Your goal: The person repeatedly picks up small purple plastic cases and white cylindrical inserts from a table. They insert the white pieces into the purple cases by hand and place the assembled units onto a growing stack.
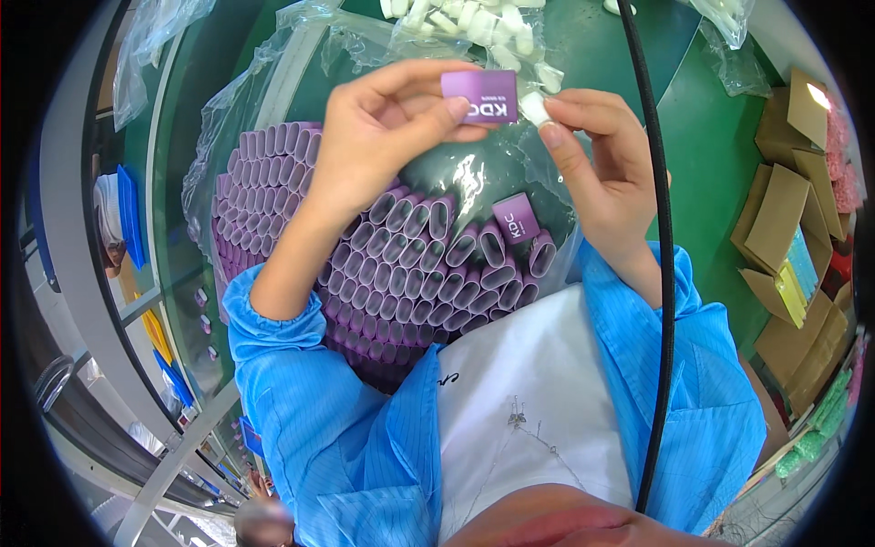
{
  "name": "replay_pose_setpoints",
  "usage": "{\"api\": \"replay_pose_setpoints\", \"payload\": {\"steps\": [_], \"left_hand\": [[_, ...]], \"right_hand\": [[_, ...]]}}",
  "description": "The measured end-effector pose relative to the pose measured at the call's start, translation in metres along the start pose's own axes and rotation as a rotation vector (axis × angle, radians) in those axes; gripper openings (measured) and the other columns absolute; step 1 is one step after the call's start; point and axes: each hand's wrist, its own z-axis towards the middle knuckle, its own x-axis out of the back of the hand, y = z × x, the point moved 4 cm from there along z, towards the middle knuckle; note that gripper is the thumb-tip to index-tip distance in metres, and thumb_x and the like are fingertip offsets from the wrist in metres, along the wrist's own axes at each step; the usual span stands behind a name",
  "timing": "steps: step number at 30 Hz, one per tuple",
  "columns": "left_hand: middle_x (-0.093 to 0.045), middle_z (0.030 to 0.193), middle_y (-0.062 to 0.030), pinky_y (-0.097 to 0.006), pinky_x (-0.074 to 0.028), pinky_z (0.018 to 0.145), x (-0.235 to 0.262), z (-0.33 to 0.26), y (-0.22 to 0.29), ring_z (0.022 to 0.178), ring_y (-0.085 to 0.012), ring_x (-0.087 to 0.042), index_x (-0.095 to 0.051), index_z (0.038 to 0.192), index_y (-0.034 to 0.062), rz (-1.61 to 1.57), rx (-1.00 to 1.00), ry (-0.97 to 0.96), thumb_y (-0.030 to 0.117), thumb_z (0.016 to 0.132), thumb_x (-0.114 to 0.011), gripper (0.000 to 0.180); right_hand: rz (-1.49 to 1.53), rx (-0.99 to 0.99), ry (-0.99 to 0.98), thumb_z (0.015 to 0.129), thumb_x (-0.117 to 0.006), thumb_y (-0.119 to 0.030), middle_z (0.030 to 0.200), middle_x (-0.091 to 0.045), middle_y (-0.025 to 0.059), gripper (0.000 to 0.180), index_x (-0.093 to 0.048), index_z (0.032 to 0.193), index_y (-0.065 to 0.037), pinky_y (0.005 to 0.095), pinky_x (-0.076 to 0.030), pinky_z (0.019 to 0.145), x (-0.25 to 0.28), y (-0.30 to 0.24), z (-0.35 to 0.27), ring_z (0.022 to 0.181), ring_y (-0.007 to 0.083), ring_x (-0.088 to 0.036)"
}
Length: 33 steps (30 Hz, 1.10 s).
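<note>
Between the thumb and fingers of my left hand (387,123) is a purple oval sleeve (479,96) with white print, held on its side. My right hand (602,150) pinches a small white plastic piece (534,108) just right of the sleeve's end; the two look slightly apart. Below my hands, many purple oval tubes (401,246) stand packed in rows with their hollow ends up. One loose purple sleeve (517,219) lies on its side on top of them at the right.
Several white plastic pieces (474,20) lie piled at the far edge of the green table (706,155). Clear plastic sheeting (355,41) surrounds the tubes. A black cable (658,228) hangs in front at the right. Open cardboard boxes (779,214) stand at far right.
</note>
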Motion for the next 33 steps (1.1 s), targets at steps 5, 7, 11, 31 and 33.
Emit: {"api": "replay_pose_setpoints", "payload": {"steps": [5, 7, 11, 31, 33], "left_hand": [[-0.066, 0.109, -0.0192, -0.037, -0.057, 0.088, -0.010, -0.003, -0.006, 0.099, -0.0233, -0.066, -0.057, 0.119, -0.0093, -0.011, -0.023, -0.040, -0.002, 0.088, -0.062, 0.032], [-0.066, 0.109, -0.0183, -0.036, -0.056, 0.088, -0.014, -0.005, -0.008, 0.099, -0.0227, -0.066, -0.058, 0.118, -0.0089, -0.012, 0.017, -0.041, -0.003, 0.087, -0.063, 0.032], [-0.067, 0.109, -0.0146, -0.030, -0.055, 0.086, -0.013, -0.008, -0.008, 0.097, -0.0181, -0.066, -0.062, 0.117, -0.0055, 0.013, -0.002, -0.054, -0.002, 0.087, -0.067, 0.031], [-0.066, 0.110, -0.0216, -0.040, -0.057, 0.087, -0.014, -0.007, -0.013, 0.097, -0.0298, -0.068, -0.054, 0.125, -0.0094, -0.043, -0.023, -0.117, 0.002, 0.091, -0.059, 0.036], [-0.066, 0.110, -0.0214, -0.040, -0.057, 0.087, -0.017, -0.009, -0.014, 0.097, -0.0297, -0.067, -0.053, 0.125, -0.0094, -0.058, -0.046, -0.094, 0.003, 0.092, -0.059, 0.036]], "right_hand": [[0.033, -0.025, 0.017, 0.078, -0.072, 0.007, 0.092, -0.067, 0.0128, 0.017, -0.069, 0.095, 0.005, 0.0260, -0.051, 0.068, 0.000, 0.001, -0.001, 0.080, 0.0170, -0.063], [0.078, -0.023, 0.042, 0.078, -0.072, 0.007, 0.092, -0.067, 0.0128, 0.017, -0.069, 0.094, 0.005, 0.0256, -0.050, 0.068, 0.000, 0.001, -0.001, 0.081, 0.0169, -0.064], [0.106, -0.028, 0.046, 0.077, -0.073, 0.008, 0.091, -0.067, 0.0126, 0.018, -0.070, 0.094, 0.005, 0.0252, -0.050, 0.067, -0.001, 0.001, -0.001, 0.079, 0.0165, -0.063], [-0.074, 0.251, -0.112, 0.075, -0.073, 0.005, 0.087, -0.070, 0.0168, 0.016, -0.068, 0.090, 0.007, 0.0297, -0.053, 0.064, 0.008, -0.004, 0.016, 0.074, 0.0247, -0.067], [-0.004, 0.195, -0.031, 0.075, -0.073, 0.005, 0.087, -0.069, 0.0175, 0.015, -0.067, 0.089, 0.007, 0.0305, -0.054, 0.065, 0.001, -0.004, 0.013, 0.074, 0.0255, -0.067]]}}
